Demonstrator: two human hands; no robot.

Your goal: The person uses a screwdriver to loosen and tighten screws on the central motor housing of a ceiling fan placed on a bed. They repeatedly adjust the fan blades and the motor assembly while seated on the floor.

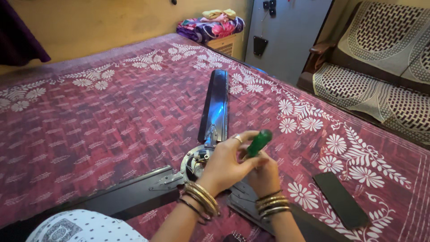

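Two hands work over the hub (195, 162) of a dismounted ceiling fan lying on a bed covered by a maroon floral bedsheet (89, 121). Left hand (224, 165), fingers curled, grips a green-handled screwdriver (258, 143) held upright above the hub; right hand (264, 175) is closed around its lower shaft. A dark blade (216, 107) extends away; a black phone (341, 199) lies to the right

Single head view, steeply down, close over bed (112, 116).

I see one screen: a flat, dark rectangular phone (341, 200), its screen blank, lying on the maroon floral bedspread (112, 112) at my right.
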